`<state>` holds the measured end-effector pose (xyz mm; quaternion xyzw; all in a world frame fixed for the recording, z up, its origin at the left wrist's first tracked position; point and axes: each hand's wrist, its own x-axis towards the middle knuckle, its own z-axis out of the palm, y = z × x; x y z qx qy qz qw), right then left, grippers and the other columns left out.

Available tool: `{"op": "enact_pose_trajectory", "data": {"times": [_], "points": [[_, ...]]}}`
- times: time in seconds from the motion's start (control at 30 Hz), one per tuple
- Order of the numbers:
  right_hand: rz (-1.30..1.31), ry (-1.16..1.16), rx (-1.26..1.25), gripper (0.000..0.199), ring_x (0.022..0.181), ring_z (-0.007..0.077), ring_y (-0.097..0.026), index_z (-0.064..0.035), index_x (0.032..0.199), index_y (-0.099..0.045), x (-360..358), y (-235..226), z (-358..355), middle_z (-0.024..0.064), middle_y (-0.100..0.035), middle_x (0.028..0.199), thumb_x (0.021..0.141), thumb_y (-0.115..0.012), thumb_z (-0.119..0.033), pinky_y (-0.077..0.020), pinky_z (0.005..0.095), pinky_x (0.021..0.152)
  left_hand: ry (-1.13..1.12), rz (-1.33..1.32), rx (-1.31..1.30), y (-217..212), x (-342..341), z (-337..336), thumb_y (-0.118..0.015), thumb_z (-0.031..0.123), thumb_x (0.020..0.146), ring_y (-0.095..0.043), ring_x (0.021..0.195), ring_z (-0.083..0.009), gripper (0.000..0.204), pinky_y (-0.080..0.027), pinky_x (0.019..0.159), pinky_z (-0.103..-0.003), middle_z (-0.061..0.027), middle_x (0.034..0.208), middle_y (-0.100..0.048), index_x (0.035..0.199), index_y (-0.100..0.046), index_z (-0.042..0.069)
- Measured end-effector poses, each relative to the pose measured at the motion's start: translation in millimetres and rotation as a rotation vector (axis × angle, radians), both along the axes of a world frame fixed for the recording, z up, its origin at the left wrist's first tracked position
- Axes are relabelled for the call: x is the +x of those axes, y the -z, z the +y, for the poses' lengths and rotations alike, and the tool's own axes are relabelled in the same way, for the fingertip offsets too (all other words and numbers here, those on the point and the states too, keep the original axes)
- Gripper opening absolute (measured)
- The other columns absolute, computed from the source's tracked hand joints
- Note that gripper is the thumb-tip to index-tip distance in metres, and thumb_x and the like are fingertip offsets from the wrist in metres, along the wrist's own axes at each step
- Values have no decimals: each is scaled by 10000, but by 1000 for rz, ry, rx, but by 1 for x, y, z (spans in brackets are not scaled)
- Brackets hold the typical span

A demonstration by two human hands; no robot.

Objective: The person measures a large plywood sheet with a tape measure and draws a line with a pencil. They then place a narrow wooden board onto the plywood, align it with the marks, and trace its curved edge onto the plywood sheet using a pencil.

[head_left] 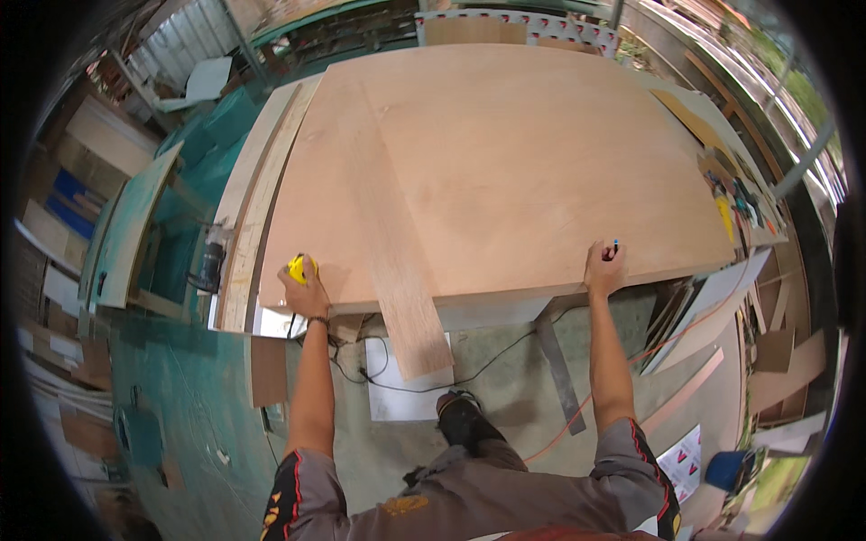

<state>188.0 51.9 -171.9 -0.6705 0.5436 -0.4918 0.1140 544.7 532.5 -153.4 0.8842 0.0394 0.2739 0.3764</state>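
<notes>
Here, tape measure in left hand, pen in right

The broad plywood-topped table bears a long plank and, at right, assorted tools.

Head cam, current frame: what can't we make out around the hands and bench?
All head view:
- Slim item with a blue end: mostly hidden by the right hand.
- Yellow tape measure: partly covered by the left hand.
- Hand tools on the right: overlapping, too small to identify each.
- Space beneath the large panel: mostly hidden by the panel itself.
</notes>
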Motion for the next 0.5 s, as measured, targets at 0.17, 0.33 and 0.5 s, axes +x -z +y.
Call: {"op": "enact_pose_trajectory", "data": {"times": [0.17,0.33,0.5], "points": [[83,-59,72,326,722,305,-638,-83,860,-569,17,7,-24,67,-628,738,914,-705,-375,-484,486,690,-37,79,56,5,20,-20,-642,673,953,-723,889,-463,644,-541,754,-561,-240,952,-742,1267,-570,115],[183,-114,261,337,850,337,-687,-57,957,-650,41,-12,-3,125,-712,885,949,-615,-392,-509,493,776,17,96,-178,-14,23,23,-666,645,956,-720,890,-468,635,-544,761,-542,-255,954,-736,1253,-562,93],[575,-43,-163,465,994,377,-692,-17,1232,-663,17,-3,-37,160,-735,1110,938,-575,-366,-524,519,867,41,315,-479,-14,-82,54,-726,546,947,-725,884,-402,552,-545,780,-491,-224,902,-724,1136,-599,44]]}}
